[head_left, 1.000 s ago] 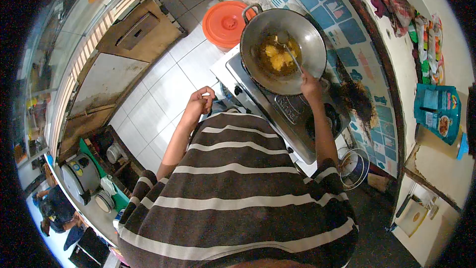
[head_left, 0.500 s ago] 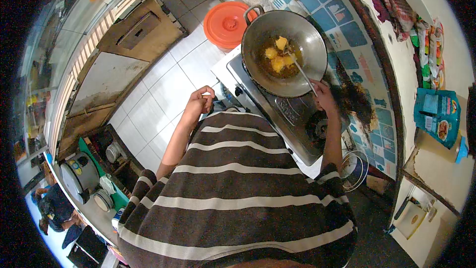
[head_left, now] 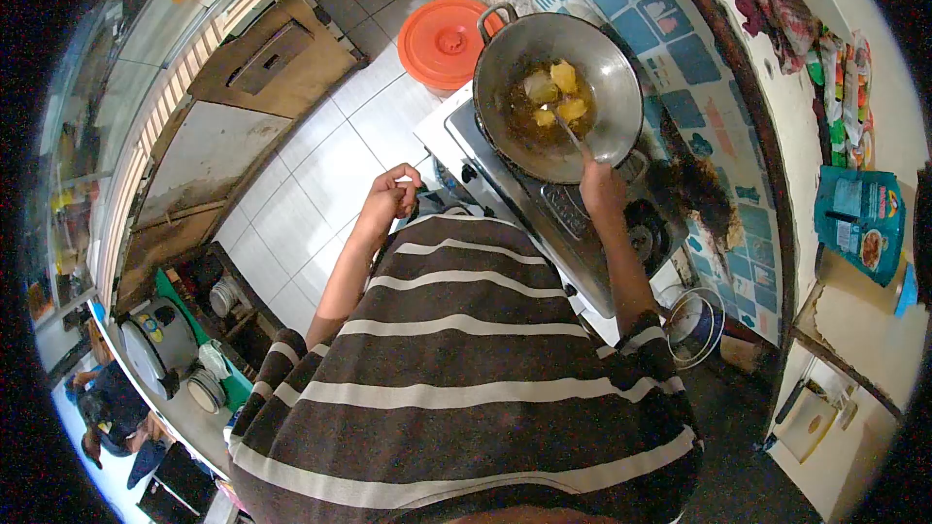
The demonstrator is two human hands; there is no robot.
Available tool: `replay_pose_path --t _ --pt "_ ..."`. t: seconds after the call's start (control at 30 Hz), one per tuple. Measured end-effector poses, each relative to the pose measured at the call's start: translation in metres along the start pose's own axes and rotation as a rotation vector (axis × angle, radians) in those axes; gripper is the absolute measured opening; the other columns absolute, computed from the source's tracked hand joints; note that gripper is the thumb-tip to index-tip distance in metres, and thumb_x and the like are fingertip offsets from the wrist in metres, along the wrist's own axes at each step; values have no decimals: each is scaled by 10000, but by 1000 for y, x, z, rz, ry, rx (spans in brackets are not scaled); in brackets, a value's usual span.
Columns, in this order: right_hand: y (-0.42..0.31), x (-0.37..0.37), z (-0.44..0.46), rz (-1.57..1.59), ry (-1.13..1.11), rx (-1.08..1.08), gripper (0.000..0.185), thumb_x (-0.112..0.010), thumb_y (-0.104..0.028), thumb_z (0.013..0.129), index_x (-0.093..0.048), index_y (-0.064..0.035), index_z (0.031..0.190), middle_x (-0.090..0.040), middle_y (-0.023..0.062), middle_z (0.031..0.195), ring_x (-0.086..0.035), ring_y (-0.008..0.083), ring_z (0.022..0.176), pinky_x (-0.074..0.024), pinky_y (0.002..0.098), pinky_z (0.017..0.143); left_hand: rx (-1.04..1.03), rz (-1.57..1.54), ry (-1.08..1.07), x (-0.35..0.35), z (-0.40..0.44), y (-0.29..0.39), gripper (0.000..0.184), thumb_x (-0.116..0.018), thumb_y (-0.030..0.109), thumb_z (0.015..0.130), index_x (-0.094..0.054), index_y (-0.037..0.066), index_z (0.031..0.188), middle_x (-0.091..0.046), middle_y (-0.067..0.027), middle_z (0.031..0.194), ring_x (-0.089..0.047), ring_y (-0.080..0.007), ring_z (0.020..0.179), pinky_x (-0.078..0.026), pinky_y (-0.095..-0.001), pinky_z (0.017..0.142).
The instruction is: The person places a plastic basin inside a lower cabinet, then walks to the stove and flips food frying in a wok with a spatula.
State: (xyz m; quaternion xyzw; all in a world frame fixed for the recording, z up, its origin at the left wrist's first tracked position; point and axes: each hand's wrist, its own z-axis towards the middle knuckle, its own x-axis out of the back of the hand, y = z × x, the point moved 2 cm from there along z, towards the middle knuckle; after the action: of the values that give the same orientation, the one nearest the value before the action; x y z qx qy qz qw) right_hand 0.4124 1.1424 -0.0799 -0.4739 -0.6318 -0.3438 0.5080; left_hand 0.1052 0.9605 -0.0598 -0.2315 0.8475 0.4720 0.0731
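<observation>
My right hand (head_left: pixel 604 189) is closed round the handle of a metal spatula (head_left: pixel 571 133). Its far end dips into a deep metal wok (head_left: pixel 616 92) on the stove, among several yellow pieces of frying food (head_left: pixel 562 77) in brownish oil. The spatula's tip is partly hidden by the food, so its exact shape does not show. In front of my striped shirt, over the floor side, my left hand (head_left: pixel 393 192) hangs with curled fingers and nothing visible in them.
A two-burner stove (head_left: pixel 544 218) bears the wok; its nearer burner (head_left: pixel 646 233) is uncovered. An orange lidded bucket (head_left: pixel 451 42) stands on the tiled floor beyond. Right, a teal packet (head_left: pixel 859 223) lies near hanging sachets. A rice cooker (head_left: pixel 155 344) and another person (head_left: pixel 107 412) are at left.
My right hand has moved left and closer to the wok's near rim, and the spatula has swung with it. The yellow pieces have shifted and one has turned. My left hand stays nearly still.
</observation>
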Motion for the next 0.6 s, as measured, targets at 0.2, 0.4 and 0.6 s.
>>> replay_pose_path --t 0.2,0.4,0.6 --pt "31 -36 18 108 96 8 379 -468 -112 846 -522 -176 1216 -618 200 751 -615 377 662 -487 472 589 20 37 2 4 1 0 258 -318 -77 675 -471 62 830 -314 45 510 -246 -58 443 -187 -228 420" --pt "63 -42 15 626 -80 -58 339 -429 -252 913 -541 -40 1153 -589 221 1061 -540 373 1032 -429 407 880 9 15 -5 3 -1 1 245 -314 -71 695 -469 61 830 -326 47 520 -245 -50 442 -183 -224 422" --pt "22 -13 -4 378 -1 30 299 -445 -187 898 -547 -113 1168 -605 217 861 -599 372 777 -466 452 663 16 26 -68 -4 3 5 241 -315 -68 696 -469 56 833 -330 45 519 -258 -53 448 -187 -223 423"
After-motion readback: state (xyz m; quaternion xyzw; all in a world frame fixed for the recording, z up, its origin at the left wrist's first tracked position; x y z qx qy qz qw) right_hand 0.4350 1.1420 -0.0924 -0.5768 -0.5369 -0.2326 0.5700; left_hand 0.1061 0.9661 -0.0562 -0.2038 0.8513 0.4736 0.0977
